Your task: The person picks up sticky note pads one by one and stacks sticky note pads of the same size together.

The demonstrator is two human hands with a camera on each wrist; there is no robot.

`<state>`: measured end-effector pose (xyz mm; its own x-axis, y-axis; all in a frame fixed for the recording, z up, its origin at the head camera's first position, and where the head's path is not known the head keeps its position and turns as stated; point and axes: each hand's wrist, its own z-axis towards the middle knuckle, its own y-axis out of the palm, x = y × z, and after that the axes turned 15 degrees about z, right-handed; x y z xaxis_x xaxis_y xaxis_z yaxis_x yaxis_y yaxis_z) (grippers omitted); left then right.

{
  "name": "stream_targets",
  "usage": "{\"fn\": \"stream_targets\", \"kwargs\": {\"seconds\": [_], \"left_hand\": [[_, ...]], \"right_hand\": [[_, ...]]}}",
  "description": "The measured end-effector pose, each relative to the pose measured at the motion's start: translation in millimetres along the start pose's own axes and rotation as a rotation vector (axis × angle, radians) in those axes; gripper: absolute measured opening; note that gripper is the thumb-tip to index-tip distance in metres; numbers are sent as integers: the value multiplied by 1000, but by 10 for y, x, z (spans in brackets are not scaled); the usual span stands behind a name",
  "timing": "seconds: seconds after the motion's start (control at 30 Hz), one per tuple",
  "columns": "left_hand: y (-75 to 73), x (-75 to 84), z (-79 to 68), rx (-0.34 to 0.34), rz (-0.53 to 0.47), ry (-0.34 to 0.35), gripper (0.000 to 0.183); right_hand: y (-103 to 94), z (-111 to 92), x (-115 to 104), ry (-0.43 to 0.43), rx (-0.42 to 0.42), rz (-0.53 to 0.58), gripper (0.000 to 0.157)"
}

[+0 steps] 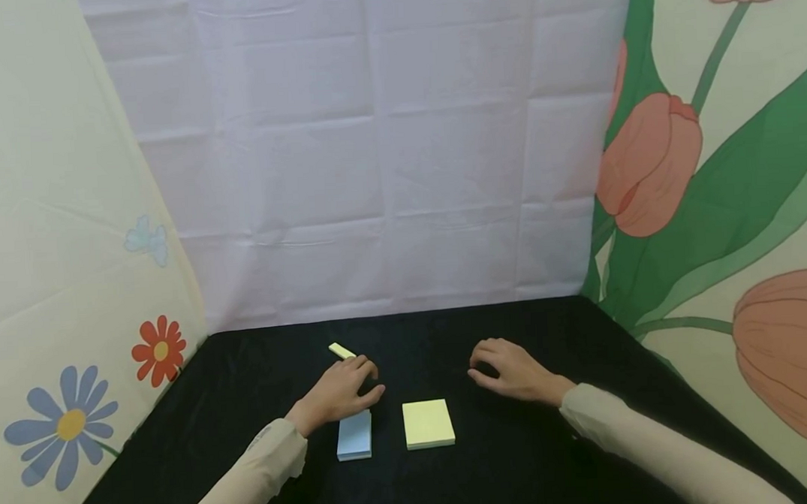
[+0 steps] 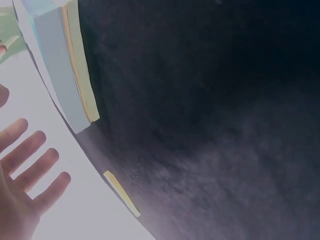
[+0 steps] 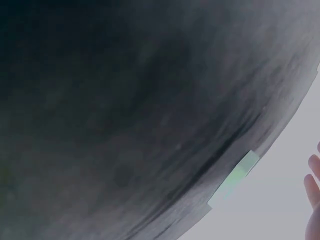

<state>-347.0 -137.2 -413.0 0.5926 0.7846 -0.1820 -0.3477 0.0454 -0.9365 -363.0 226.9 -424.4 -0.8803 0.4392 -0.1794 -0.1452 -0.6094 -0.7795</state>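
Your left hand [image 1: 340,391] and right hand [image 1: 510,371] are empty, fingers loose — the pale-blue rectangular paper pad [image 1: 354,437] seems light, stiffish — pinch its long sides.

Open bench between the two sets of fingers, with two pads on the near side.
The widest way across the bench [image 1: 521,457] lies between the left fingers [image 1: 363,366] and right fingers [image 1: 492,346], with the yellow pad [image 1: 428,422] standing at its near end. A slim channel separates that pad from the blue pad [image 1: 354,434]; the left thumb reaches over its far end. The left hand [image 1: 335,392] blocks the straight path from blue pad to yellow strip [image 1: 341,350]. A white backdrop [image 1: 373,170] bounds the far edge.
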Motion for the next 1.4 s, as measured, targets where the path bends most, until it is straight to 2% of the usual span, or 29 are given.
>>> {"fn": "stream_targets", "kwargs": {"seconds": [0.2,0.43,0.93,1.2,1.4], "left_hand": [[23,-67,19,10,9,-21,28],[104,-169,9,15,9,-54,25],[191,-280,-37,55,6,-87,19],[266,-368,-28,21,38,-121,25],[272,-446,-14,10,75,-180,31]], "right_hand": [[-32,-18,62,-3,9,-14,12],[-76,-73,127,127,-54,-36,23],[-149,-185,207,256,-118,-22,35],[-183,-229,235,321,-145,13,46],[-228,-254,247,373,-175,45,56]]}}
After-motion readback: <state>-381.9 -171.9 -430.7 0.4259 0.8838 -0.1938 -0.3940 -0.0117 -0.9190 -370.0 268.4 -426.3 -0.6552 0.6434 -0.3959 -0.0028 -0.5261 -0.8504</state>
